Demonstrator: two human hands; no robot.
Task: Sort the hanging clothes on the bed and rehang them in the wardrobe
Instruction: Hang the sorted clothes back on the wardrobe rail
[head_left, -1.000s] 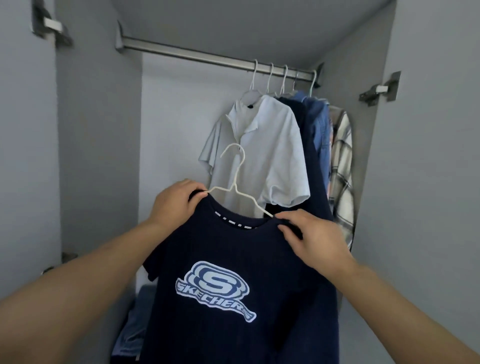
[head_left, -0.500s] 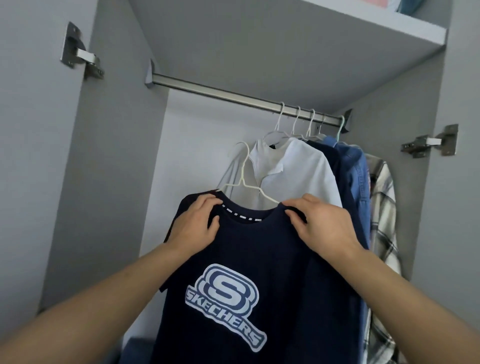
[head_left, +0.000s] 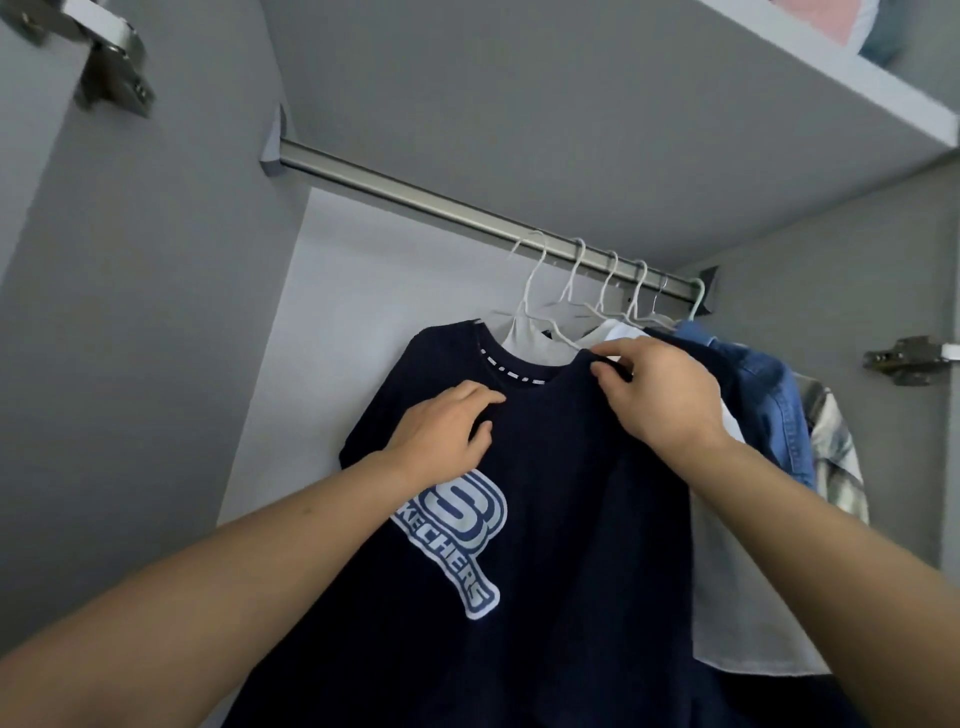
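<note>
Grey wardrobe walls (head_left: 156, 322) close in around a steel rail (head_left: 415, 200) under a shelf (head_left: 779, 88). Foremost hangs the navy tee (head_left: 561, 493) on a white hanger (head_left: 530, 291) whose hook seems to sit at the rail, though the exact seat is hard to judge. The right hand (head_left: 660, 395) pinches the collar at the tee's shoulder; the left hand (head_left: 447, 431) rests on the chest with fingers lightly bent, and whether it grasps cloth cannot be told. The tee looks light, soft and limp, likely to slide off a thin wire hanger, so the shoulder seams or the hanger neck are the sensible places to hold. Behind it hang a white shirt (head_left: 737, 597), a denim shirt (head_left: 769, 395) and a plaid shirt (head_left: 836, 457), bunched at the right end. A hinge (head_left: 904, 358) sits beyond on the side wall.
</note>
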